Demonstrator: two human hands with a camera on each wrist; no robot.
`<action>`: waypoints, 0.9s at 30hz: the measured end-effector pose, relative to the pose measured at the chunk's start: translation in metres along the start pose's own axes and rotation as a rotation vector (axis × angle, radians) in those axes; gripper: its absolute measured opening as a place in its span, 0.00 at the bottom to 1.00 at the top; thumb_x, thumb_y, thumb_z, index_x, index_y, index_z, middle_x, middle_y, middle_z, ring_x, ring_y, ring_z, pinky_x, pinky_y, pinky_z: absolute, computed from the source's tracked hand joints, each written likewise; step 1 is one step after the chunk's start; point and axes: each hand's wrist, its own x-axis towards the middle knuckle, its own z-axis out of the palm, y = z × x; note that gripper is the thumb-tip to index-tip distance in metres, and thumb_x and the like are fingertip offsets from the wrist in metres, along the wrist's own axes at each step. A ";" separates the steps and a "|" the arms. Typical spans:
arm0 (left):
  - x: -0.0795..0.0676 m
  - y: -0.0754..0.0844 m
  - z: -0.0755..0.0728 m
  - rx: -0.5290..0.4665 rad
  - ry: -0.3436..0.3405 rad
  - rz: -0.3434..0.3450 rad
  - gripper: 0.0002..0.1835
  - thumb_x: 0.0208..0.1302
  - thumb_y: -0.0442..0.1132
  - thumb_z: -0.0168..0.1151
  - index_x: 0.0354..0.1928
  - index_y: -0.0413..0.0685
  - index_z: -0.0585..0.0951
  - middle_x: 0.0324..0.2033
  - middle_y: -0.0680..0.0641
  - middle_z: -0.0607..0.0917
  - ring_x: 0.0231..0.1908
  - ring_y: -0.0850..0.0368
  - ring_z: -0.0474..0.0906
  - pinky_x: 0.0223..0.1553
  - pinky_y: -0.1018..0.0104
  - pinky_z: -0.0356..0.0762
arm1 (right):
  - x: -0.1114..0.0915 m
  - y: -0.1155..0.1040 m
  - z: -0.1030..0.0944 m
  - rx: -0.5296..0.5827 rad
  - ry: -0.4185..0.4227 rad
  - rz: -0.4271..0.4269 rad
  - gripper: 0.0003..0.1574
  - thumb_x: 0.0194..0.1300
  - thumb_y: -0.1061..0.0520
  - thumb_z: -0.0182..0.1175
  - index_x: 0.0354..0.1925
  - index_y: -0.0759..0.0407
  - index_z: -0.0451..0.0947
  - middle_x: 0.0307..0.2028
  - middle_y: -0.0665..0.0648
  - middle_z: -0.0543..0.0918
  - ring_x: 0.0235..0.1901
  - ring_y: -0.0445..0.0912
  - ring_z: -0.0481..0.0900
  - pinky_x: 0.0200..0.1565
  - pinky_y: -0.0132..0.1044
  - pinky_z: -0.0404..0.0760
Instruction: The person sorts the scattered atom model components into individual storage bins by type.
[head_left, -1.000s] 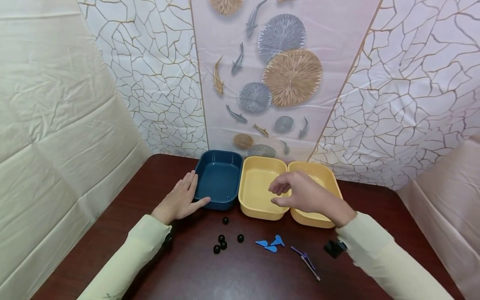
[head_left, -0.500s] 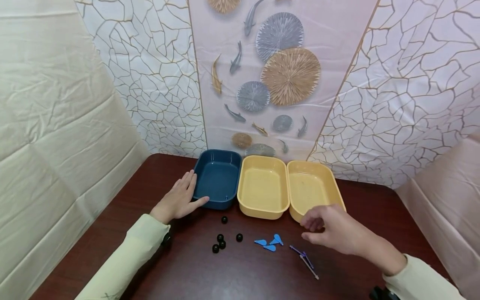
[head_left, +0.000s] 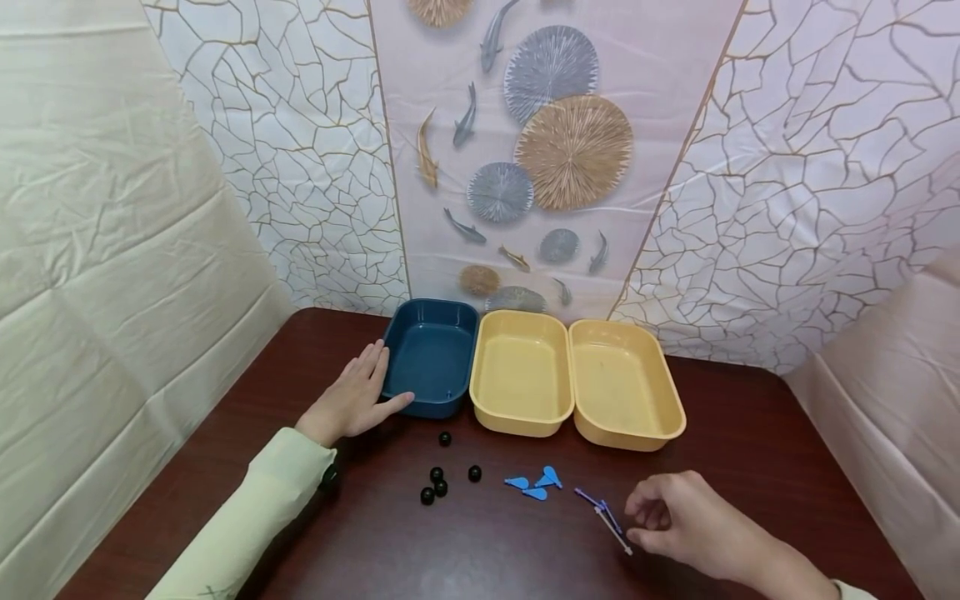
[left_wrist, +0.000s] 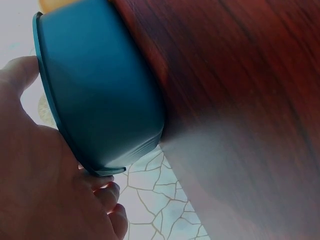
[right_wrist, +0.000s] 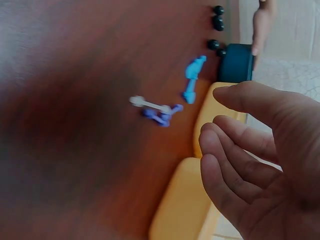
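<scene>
My left hand (head_left: 348, 402) rests with straight fingers along the left rim of the dark blue bin (head_left: 433, 354), its thumb on the near corner. In the left wrist view the bin wall (left_wrist: 100, 85) stands beside that hand, fingers over the rim. My right hand (head_left: 693, 523) hovers over the table at the right, fingers loosely curled with nothing between them. Just left of its fingertips lie thin sticks with knobbed ends: purple sticks (head_left: 588, 498) and a whitish stick (head_left: 613, 532) crossing close by. The right wrist view shows the thumb and fingers (right_wrist: 220, 172) apart from the whitish stick (right_wrist: 150, 104).
Two yellow bins (head_left: 521, 371) (head_left: 626, 383) stand in a row right of the blue one. Several small black balls (head_left: 437, 474) lie in front of the blue bin. Flat blue drop-shaped pieces (head_left: 535, 493) lie nearer the middle. A patterned cloth (head_left: 322, 167) hangs behind the table.
My right hand has moved from above the yellow bins down and right to beside the thin sticks. My left hand stays on the blue bin.
</scene>
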 end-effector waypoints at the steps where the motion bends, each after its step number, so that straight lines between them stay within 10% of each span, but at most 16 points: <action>1: 0.000 0.000 0.000 -0.001 0.001 0.001 0.55 0.76 0.69 0.50 0.83 0.30 0.48 0.84 0.32 0.47 0.84 0.33 0.43 0.83 0.36 0.46 | -0.002 0.002 0.003 0.015 -0.007 0.011 0.09 0.59 0.60 0.78 0.34 0.52 0.86 0.28 0.38 0.84 0.28 0.27 0.79 0.28 0.29 0.83; 18: -0.001 -0.001 0.000 -0.006 0.008 0.009 0.55 0.76 0.69 0.50 0.83 0.30 0.48 0.84 0.31 0.48 0.84 0.32 0.44 0.83 0.36 0.47 | -0.016 0.033 0.034 0.139 -0.114 0.190 0.06 0.62 0.59 0.75 0.33 0.51 0.85 0.25 0.38 0.82 0.25 0.28 0.77 0.27 0.29 0.80; 27: -0.001 0.001 -0.001 -0.013 0.007 0.010 0.55 0.76 0.68 0.51 0.83 0.30 0.48 0.84 0.31 0.47 0.84 0.32 0.44 0.83 0.35 0.46 | -0.016 0.033 0.041 0.086 -0.070 0.125 0.10 0.61 0.60 0.75 0.30 0.47 0.84 0.24 0.35 0.79 0.23 0.26 0.74 0.25 0.28 0.78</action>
